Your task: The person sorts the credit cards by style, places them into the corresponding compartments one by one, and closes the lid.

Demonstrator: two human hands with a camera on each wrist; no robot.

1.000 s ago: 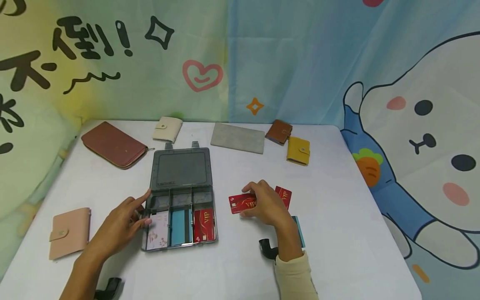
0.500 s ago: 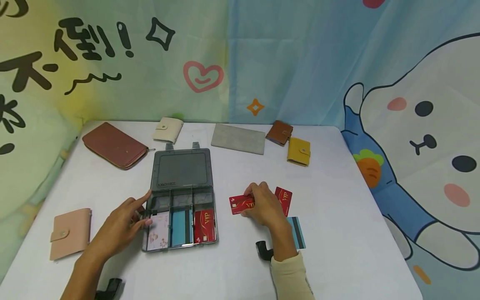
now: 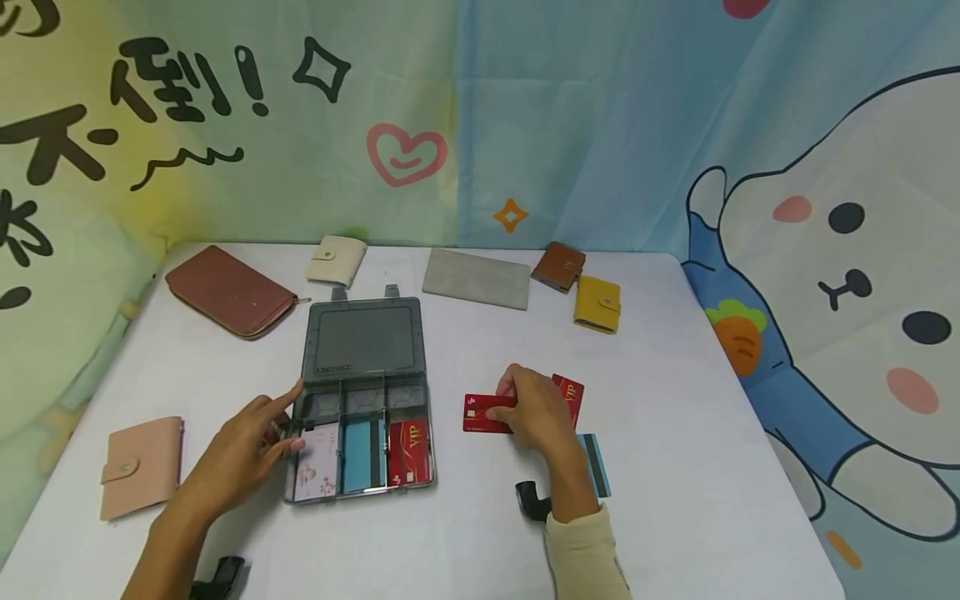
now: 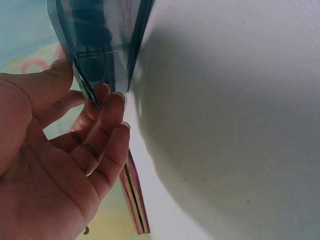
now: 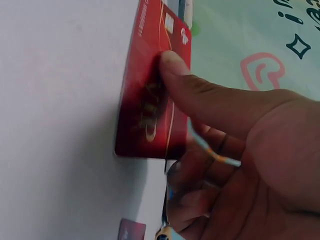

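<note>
A transparent grey compartment box (image 3: 360, 493) lies on the table with its lid raised back. Its front compartments hold a pale floral card (image 3: 317, 461), a blue card (image 3: 358, 454) with a dark stripe and a red VIP card (image 3: 408, 452). My left hand (image 3: 251, 442) holds the box's left side; its thumb and fingertips meet the clear wall in the left wrist view. To the right, my right hand (image 3: 536, 412) pinches another red VIP card (image 5: 150, 110), thumb across its face, fingers behind. A second red card (image 3: 572, 395) and a striped blue card (image 3: 595, 465) lie beside that hand, partly covered.
A pink wallet (image 3: 142, 467) lies at the left. Along the back are a maroon zip wallet (image 3: 231, 292), a cream wallet (image 3: 336, 260), a grey long wallet (image 3: 476, 278), a brown wallet (image 3: 558, 267) and a yellow wallet (image 3: 597, 303). A printed curtain (image 3: 585, 125) hangs behind the table.
The pinched red card has shifted slightly right, and the thumb now covers the lettering seen before in the head view. The left hand and the box stay put.
</note>
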